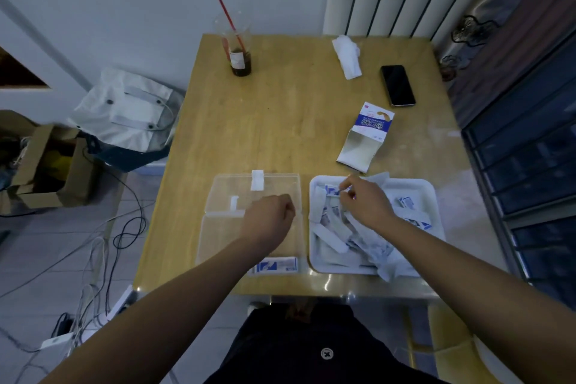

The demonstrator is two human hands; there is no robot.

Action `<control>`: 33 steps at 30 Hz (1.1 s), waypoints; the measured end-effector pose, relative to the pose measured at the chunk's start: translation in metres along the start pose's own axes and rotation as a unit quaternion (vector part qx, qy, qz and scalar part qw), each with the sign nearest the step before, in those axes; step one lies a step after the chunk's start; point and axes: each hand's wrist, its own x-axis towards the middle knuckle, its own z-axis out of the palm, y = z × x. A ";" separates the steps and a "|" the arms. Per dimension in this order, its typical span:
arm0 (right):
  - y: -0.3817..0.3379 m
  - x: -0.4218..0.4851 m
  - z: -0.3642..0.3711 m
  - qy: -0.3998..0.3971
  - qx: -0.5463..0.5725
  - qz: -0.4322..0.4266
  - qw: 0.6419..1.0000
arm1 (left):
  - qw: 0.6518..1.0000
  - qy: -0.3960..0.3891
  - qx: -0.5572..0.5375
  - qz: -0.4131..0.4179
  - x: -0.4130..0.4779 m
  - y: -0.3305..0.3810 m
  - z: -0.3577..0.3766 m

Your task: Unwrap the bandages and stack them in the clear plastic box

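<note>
Wooden table (280,121), seen from above, with a drink cup (240,56) and red straw at its far left. Nearer, a clear plastic box (215,234) lies open, its lid flat behind it. No bandages can be made out inside. The left hand (269,217) hovers over the box, fingers curled; whether its grip holds anything cannot be told. One wrapped bandage (276,265) lies at the table's near edge, just in front of the box. Just beside the box on the right, a white tray (431,196) holds a heap of wrapped bandages and torn wrappers. The right hand (364,204) reaches into it, its grip pinching a blue-printed packet (332,189). Risks: empty wrappers look much like full packets, so one could be picked by mistake. A forearm could also sweep the edge bandage to the floor.
</note>
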 end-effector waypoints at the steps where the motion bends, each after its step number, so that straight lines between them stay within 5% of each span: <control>1: 0.013 0.002 -0.003 -0.005 -0.013 0.033 0.999 | 1.000 -0.010 -0.025 0.004 0.005 0.010 0.004; 7: 0.051 0.020 -0.001 -0.058 -0.071 0.109 0.990 | 0.982 -0.160 -0.100 -0.006 0.038 0.061 0.045; 18: 0.070 0.044 0.005 -0.128 -0.051 0.068 0.988 | 0.965 -0.230 -0.038 -0.121 0.068 0.072 0.079; 21: 0.078 0.046 -0.007 -0.137 0.091 0.066 0.984 | 0.956 -0.200 -0.134 -0.168 0.074 0.072 0.083; 26: 0.082 0.040 -0.026 -0.183 0.265 0.093 0.942 | 0.854 -0.138 -0.441 -0.240 0.079 0.093 0.083; 33: 0.086 0.033 -0.032 -0.126 0.372 0.116 0.912 | 0.798 -0.042 -0.507 -0.324 0.086 0.100 0.087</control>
